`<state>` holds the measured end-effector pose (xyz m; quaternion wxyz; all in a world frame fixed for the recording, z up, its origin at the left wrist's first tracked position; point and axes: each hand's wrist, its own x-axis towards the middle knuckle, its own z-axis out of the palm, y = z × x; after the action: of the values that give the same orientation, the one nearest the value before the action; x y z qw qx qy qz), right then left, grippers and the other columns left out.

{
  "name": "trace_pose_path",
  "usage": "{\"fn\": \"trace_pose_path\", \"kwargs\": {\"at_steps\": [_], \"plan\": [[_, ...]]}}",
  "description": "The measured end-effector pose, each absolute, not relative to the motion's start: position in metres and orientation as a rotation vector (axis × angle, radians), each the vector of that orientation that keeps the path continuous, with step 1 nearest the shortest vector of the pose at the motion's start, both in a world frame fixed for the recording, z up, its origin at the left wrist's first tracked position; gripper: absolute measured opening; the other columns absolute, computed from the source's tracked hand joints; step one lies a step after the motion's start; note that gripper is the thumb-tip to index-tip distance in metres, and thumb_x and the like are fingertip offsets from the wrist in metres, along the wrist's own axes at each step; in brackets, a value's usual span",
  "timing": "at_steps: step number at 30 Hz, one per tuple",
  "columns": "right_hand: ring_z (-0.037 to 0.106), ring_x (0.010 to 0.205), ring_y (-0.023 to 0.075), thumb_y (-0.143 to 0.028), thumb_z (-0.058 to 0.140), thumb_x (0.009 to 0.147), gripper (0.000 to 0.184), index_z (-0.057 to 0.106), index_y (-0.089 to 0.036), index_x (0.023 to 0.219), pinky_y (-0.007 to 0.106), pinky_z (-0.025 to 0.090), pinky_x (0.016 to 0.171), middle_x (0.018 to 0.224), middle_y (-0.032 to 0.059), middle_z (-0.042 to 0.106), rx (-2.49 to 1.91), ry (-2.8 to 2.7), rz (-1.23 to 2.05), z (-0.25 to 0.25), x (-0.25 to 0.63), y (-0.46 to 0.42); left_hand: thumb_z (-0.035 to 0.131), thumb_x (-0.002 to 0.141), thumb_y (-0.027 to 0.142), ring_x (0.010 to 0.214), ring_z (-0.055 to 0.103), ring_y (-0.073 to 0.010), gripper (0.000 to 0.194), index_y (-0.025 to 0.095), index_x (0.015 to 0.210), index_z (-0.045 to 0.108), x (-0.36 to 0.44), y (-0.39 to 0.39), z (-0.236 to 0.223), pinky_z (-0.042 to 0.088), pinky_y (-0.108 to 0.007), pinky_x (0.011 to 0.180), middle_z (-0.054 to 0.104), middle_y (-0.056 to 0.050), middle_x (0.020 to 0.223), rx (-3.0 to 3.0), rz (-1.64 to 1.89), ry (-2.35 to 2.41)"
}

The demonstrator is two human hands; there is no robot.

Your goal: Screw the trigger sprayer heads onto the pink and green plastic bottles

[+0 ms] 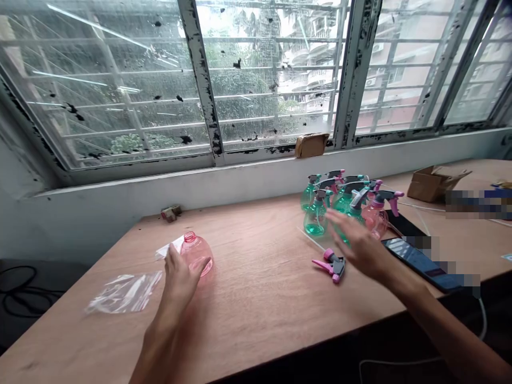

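Note:
A pink transparent bottle (197,250) without a sprayer top stands upright on the table at left. My left hand (180,272) cups it from the near side, thumb across its lower right and fingers along its left. My right hand (358,245) is in the air with fingers stretched out and nothing in it, slightly blurred. It partly covers a group of green spray bottles (315,220) and a pink spray bottle (375,217). Just left of that hand, a loose pink and grey spray head (333,265) lies on the table, its thin tube pointing up-left.
A clear zip bag (126,292) and white paper (163,252) lie near my left hand. A phone (424,264) is beside my right forearm. Behind are a small box (171,213), an open carton (434,184) and cardboard (312,145) on the windowsill.

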<state>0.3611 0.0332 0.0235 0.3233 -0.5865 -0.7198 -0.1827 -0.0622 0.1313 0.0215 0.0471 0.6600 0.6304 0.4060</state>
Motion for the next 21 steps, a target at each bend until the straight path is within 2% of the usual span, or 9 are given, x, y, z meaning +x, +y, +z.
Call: {"fn": "trace_pose_path", "kwargs": {"at_steps": [2,5,7,10,12,14,17,19,21], "plan": [[0.054,0.128,0.0304,-0.026,0.041,0.1,0.042,0.048,-0.014,0.14,0.045,0.046,0.104,0.138,0.0175,0.058,-1.564,-1.616,-0.58,0.072,0.361,0.061,0.066,0.079,0.052,0.148,0.007,-0.046,0.106,0.003,0.151,0.006,-0.046,0.117,0.027,0.017,-0.061,0.118,0.01,-0.034,0.158,2.068,1.291,1.973],[0.062,0.115,0.0375,-0.039,0.047,0.099,0.044,0.057,-0.008,0.13,0.048,0.051,0.089,0.124,0.0234,0.066,-2.009,-1.512,-0.486,0.12,0.359,0.108,0.066,0.083,0.048,0.149,0.006,-0.0434,0.098,0.018,0.154,0.006,-0.012,0.083,0.045,0.017,-0.065,0.117,0.004,-0.024,0.162,2.255,1.414,1.814],[0.064,0.108,0.0421,-0.039,0.057,0.094,0.039,0.067,-0.004,0.111,0.048,0.051,0.083,0.111,0.0278,0.07,-2.234,-1.542,-0.348,0.13,0.354,0.13,0.063,0.087,0.042,0.15,0.007,-0.0401,0.087,0.024,0.153,0.009,0.01,0.059,0.054,0.021,-0.063,0.117,0.002,-0.019,0.163,2.278,1.57,1.672],[0.069,0.096,0.0388,-0.03,0.057,0.093,0.027,0.07,-0.007,0.099,0.042,0.051,0.077,0.099,0.0255,0.073,-2.252,-1.565,-0.32,0.123,0.337,0.126,0.058,0.093,0.036,0.15,0.017,-0.0334,0.069,0.027,0.151,0.022,0.038,0.03,0.054,0.024,-0.057,0.119,0.019,-0.015,0.16,2.344,1.554,1.459],[0.07,0.096,0.0341,-0.032,0.047,0.098,0.03,0.065,-0.012,0.111,0.038,0.051,0.077,0.101,0.021,0.073,-2.138,-1.545,-0.377,0.111,0.317,0.097,0.055,0.095,0.033,0.148,0.025,-0.0314,0.064,0.026,0.15,0.023,0.05,0.019,0.044,0.031,-0.054,0.117,0.025,-0.015,0.159,2.424,1.431,1.33],[0.07,0.091,0.0306,-0.037,0.047,0.099,0.032,0.061,-0.015,0.118,0.036,0.053,0.076,0.1,0.016,0.073,-1.699,-1.471,-0.375,0.1,0.293,0.055,0.057,0.095,0.034,0.148,0.025,-0.0322,0.07,0.023,0.152,0.018,0.059,0.013,0.033,0.033,-0.054,0.115,0.027,-0.018,0.158,2.515,1.364,1.26],[0.067,0.062,0.0221,-0.048,0.047,0.098,0.04,0.057,-0.018,0.123,0.031,0.055,0.056,0.078,0.0053,0.071,-1.45,-1.342,0.092,0.087,0.26,-0.006,0.069,0.084,0.047,0.147,0.023,-0.0395,0.093,0.019,0.154,0.014,0.067,0.008,0.022,0.018,-0.064,0.117,0.03,-0.022,0.157,2.618,1.4,1.386],[0.064,0.055,0.0188,-0.051,0.048,0.098,0.046,0.056,-0.017,0.127,0.028,0.054,0.048,0.071,0.0019,0.065,-1.365,-1.329,0.493,0.08,0.247,-0.032,0.075,0.078,0.05,0.142,0.03,-0.0441,0.096,0.019,0.151,0.022,0.067,0.006,0.021,0.008,-0.069,0.116,0.04,-0.023,0.151,2.639,1.399,1.51],[0.062,0.052,0.0171,-0.052,0.049,0.097,0.05,0.055,-0.015,0.13,0.028,0.055,0.047,0.07,0.0006,0.062,-1.307,-1.34,0.716,0.075,0.243,-0.042,0.075,0.079,0.041,0.132,0.045,-0.0429,0.078,0.021,0.144,0.036,0.064,0.003,0.023,0.02,-0.066,0.113,0.052,-0.02,0.141,2.635,1.29,1.513]]}}
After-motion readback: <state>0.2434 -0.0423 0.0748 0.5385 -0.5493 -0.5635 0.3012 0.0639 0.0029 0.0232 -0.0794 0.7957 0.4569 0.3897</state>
